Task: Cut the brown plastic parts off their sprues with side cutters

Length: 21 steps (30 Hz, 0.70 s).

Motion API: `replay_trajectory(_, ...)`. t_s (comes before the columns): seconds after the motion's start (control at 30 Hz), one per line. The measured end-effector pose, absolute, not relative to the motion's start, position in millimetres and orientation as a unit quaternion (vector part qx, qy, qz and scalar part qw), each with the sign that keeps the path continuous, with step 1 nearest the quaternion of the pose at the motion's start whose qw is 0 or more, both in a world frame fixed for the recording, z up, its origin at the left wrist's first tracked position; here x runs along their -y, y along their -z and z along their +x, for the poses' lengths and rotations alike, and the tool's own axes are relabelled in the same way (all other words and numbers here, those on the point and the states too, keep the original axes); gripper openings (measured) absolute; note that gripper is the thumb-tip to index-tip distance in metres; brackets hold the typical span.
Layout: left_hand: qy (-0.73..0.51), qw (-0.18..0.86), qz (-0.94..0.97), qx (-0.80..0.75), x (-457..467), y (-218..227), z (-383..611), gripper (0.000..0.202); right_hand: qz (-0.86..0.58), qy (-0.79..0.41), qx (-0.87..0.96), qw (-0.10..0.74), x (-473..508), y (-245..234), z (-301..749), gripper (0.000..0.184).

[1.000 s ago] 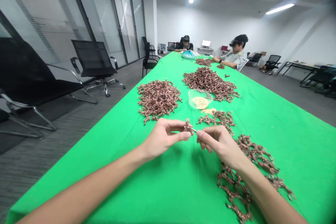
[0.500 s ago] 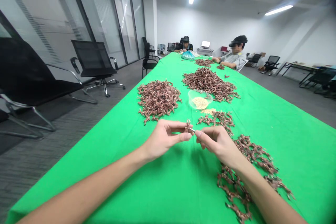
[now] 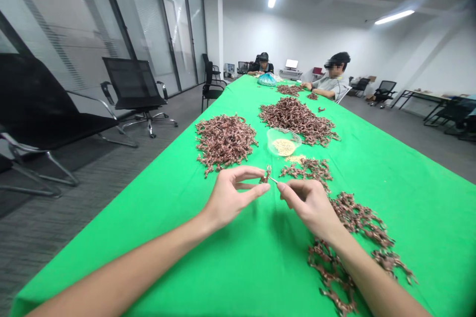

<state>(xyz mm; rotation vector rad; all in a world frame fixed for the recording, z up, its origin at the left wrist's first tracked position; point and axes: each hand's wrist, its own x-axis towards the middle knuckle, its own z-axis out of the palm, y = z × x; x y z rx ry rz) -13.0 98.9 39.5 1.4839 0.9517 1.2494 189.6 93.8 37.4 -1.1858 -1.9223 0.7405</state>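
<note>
Left hand [image 3: 232, 198] pinches a small copper-brown twisted piece [image 3: 266, 175] at our twelve o'clock, while our right hand [image 3: 310, 205] grips a thin metal pin [image 3: 273, 180] between its fingertips, tip just beside the piece. A close, steady pinch suits such fine work, with a tangled copper heap [image 3: 307, 170] at one o'clock on the green-covered table [image 3: 245, 277].

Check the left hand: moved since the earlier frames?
Yes, slightly: the left hand sits a little farther up the view, nearer the clear bowl than before.
</note>
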Motion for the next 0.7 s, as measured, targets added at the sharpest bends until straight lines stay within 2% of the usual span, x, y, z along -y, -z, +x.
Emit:
replay_trajectory(0.17,-0.509,0.48,0.595,-0.395,-98.7,-41.6,-13.6,0.021,-0.475,-0.227,0.762,0.378,-92.3,-37.9,189.3,0.046)
replay_trajectory(0.7,-0.488,0.492,0.595,-0.407,-100.4,-38.7,-14.7,0.023,-0.477,-0.139,0.786,0.368,-89.9,-41.6,186.7,0.04)
